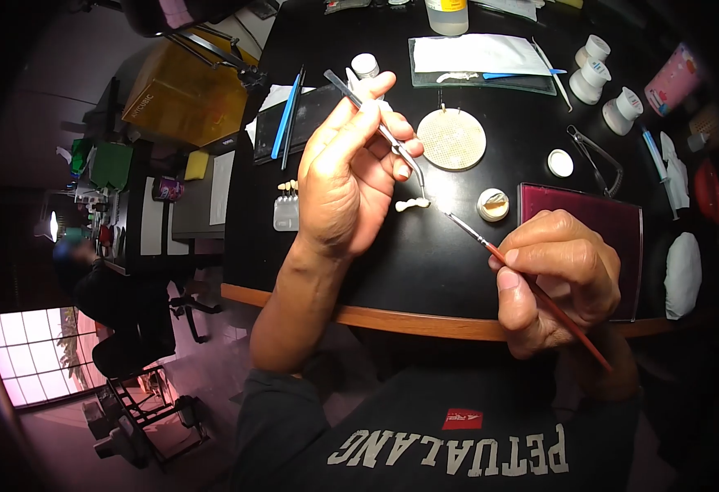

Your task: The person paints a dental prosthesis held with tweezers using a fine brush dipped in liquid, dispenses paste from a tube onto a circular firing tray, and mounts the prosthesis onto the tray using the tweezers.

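Teeth (409, 204) at the Tip of Bent Tweezers (396, 143)

Over the black table (425, 279), the left hand (347, 164) has its fingers closed around the tweezers. The right hand (558, 271) pinches a red-handled brush (552, 306). Just beside the brush stands a small jar (493, 218), lid off. The teeth sit between both hands, near the brush but apart.

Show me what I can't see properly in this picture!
All in the head view:
Maroon slab: partly covered by the right hand.
White jar: partly behind the left hand.
Bottle: cut off by the top edge.
Brush tip: too small, in bright glare, to make out clearly.
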`<state>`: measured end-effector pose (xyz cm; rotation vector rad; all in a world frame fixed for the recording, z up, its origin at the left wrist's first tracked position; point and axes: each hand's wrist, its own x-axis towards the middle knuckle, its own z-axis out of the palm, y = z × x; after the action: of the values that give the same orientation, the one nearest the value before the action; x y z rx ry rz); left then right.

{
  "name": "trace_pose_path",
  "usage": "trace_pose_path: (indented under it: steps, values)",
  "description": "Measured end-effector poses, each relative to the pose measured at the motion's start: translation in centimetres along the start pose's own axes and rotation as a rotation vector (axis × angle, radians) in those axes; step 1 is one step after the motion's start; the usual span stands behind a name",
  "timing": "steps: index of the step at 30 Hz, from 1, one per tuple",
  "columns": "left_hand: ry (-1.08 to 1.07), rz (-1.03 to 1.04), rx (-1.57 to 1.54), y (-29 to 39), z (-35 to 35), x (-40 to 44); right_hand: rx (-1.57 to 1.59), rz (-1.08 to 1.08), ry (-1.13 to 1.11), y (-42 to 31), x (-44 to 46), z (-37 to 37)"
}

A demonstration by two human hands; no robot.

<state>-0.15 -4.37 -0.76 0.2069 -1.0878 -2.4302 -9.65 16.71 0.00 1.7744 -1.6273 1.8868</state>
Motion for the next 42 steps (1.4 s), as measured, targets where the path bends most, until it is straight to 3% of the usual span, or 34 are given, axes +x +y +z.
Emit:
trace_pose_path:
  steps: [7,10,14,16,24,42]
  values:
    - [0.007,0.090,0.164,0.0,0.7,-0.2,-0.019,-0.024,-0.037,0.1,0.0,-0.2]
    - [0.013,0.304,0.589,0.0,1.6,-0.7,0.044,0.108,0.029,0.5,-0.1,0.0]
    - [-0.018,0.486,0.815,-0.1,2.0,-0.7,0.194,0.405,0.166,0.1,0.0,0.3]
    - [-0.021,0.469,0.801,-0.1,2.1,-0.7,0.292,0.498,0.194,-0.1,0.2,0.4]
    - [-0.024,0.444,0.742,-0.2,2.0,-0.8,0.267,0.456,0.056,0.1,0.2,-0.4]
    - [-0.087,0.442,0.754,0.0,1.9,-0.7,0.228,0.485,0.016,0.4,0.1,0.1]
